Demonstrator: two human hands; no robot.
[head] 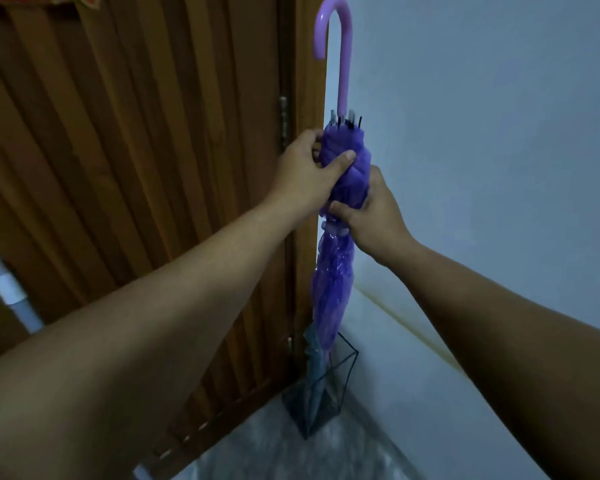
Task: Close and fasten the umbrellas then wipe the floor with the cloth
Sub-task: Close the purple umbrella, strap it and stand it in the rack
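Left hand was wrapped round the top of the purple see-through plastic umbrella, bunching its folds, while the right hand pinched the canopy just below, likely for the strap. It stood tip-down in the black wire stand by the wooden door, steadied for fastening.

Wooden door crowds the purple umbrella leftward; the wall side offers more room.
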